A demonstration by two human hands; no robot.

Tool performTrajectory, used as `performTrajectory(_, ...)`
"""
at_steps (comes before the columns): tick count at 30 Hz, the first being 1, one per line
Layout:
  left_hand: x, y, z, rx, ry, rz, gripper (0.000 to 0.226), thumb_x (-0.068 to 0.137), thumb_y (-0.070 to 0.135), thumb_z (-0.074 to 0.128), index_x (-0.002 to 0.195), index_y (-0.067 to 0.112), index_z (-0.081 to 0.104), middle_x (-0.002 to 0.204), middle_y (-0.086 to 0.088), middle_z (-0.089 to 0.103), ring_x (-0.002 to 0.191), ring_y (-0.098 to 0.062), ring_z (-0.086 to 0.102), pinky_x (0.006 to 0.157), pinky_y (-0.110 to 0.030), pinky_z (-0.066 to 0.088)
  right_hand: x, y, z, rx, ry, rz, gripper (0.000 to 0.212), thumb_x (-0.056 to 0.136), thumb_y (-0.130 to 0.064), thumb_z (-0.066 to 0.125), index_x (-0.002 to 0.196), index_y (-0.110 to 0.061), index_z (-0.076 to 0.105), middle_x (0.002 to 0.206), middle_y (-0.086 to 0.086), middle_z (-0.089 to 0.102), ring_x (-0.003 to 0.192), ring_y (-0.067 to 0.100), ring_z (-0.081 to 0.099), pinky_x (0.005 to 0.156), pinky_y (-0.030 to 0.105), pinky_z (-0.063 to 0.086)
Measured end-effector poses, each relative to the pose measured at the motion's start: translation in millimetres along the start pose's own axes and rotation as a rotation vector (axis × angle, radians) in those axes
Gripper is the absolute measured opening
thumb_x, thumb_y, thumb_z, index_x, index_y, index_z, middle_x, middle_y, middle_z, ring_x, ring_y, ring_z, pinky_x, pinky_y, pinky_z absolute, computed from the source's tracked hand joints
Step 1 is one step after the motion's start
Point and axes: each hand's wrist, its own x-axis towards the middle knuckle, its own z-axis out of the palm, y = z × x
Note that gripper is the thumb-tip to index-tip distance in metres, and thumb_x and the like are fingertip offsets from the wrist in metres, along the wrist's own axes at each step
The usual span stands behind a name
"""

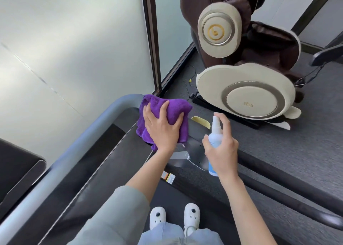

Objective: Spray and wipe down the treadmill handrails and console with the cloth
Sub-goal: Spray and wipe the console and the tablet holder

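My left hand (163,128) presses a bunched purple cloth (178,106) onto the right corner of the treadmill's grey handrail (79,142), fingers spread over the cloth with their tips bent into it. My right hand (221,148) grips a white spray bottle (215,133) with a blue-tinted label, held upright just right of the cloth, index finger arched over its nozzle. The dark console panel (104,148) runs along inside the handrail, left of the cloth. The rail's corner under the cloth is hidden.
A cream and brown massage chair (246,88) stands close on the right on grey carpet, cables beside it. A frosted glass wall (74,49) is straight ahead. My white shoes (174,217) stand on the treadmill belt. The right handrail (297,204) runs along the lower right.
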Motion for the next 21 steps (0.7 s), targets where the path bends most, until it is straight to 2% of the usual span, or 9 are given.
performTrajectory(2,6.0,12.0,6.0,0.003,0.018,-0.101,0.057,0.077,0.059,0.067,0.127,0.033,0.059,0.152,-0.013,0.029,0.145,-0.031,0.019,0.103,-0.058,0.038,3.0,-0.1,-2.4,0.001,0.016,0.004,0.063,0.082,-0.001,0.064,0.134,-0.032,0.044,0.109,0.002,0.068,0.067,0.031,0.059,0.071,0.042,0.054)
performTrajectory(4,-0.9,18.1,8.4,0.021,0.016,-0.099,0.056,0.078,0.056,0.068,0.128,0.035,0.058,0.155,-0.012,0.027,0.146,-0.03,0.015,0.102,-0.059,0.039,4.1,0.9,-4.5,0.02,0.018,0.019,0.063,0.082,-0.003,0.063,0.133,-0.034,0.044,0.102,0.005,0.068,0.064,0.033,0.06,0.07,0.045,0.054)
performTrajectory(8,-37.8,20.1,10.1,0.046,-0.055,0.052,0.052,0.076,0.057,0.068,0.123,0.036,0.062,0.152,-0.01,0.034,0.145,-0.031,0.021,0.097,-0.053,0.045,4.9,5.4,-10.4,0.03,0.024,0.005,0.062,0.082,-0.005,0.062,0.134,-0.033,0.043,0.101,0.006,0.069,0.062,0.037,0.063,0.067,0.048,0.055)
performTrajectory(11,-54.5,24.0,11.6,0.139,-0.1,0.207,0.053,0.074,0.064,0.061,0.118,0.035,0.065,0.144,-0.013,0.044,0.139,-0.035,0.032,0.099,-0.053,0.038,4.0,9.1,-18.7,0.037,0.035,0.004,0.062,0.083,-0.004,0.064,0.134,-0.032,0.043,0.104,0.006,0.069,0.064,0.037,0.064,0.07,0.047,0.056)
performTrajectory(14,-24.8,19.3,2.5,0.305,-0.12,0.3,0.059,0.072,0.076,0.05,0.115,0.039,0.065,0.134,-0.01,0.051,0.13,-0.034,0.04,0.095,-0.056,0.032,0.7,11.9,-28.3,0.032,0.042,0.023,0.06,0.083,-0.004,0.061,0.133,-0.033,0.043,0.093,0.005,0.067,0.061,0.037,0.063,0.068,0.046,0.056)
performTrajectory(17,12.1,14.1,-8.8,0.395,-0.164,0.225,0.059,0.075,0.078,0.049,0.119,0.041,0.062,0.134,-0.007,0.047,0.131,-0.03,0.035,0.1,-0.056,0.028,-2.8,15.3,-34.4,0.016,0.053,0.029,0.06,0.082,-0.006,0.059,0.133,-0.034,0.043,0.088,-0.006,0.061,0.059,0.038,0.061,0.064,0.047,0.056)
performTrajectory(21,4.2,27.6,-3.6,0.367,-0.181,0.088,0.056,0.075,0.07,0.057,0.119,0.036,0.062,0.145,-0.01,0.04,0.14,-0.032,0.025,0.107,-0.062,0.02,-6.3,17.9,-35.2,0.008,0.081,0.044,0.062,0.082,-0.004,0.06,0.133,-0.033,0.043,0.086,-0.007,0.061,0.058,0.037,0.06,0.064,0.047,0.055)
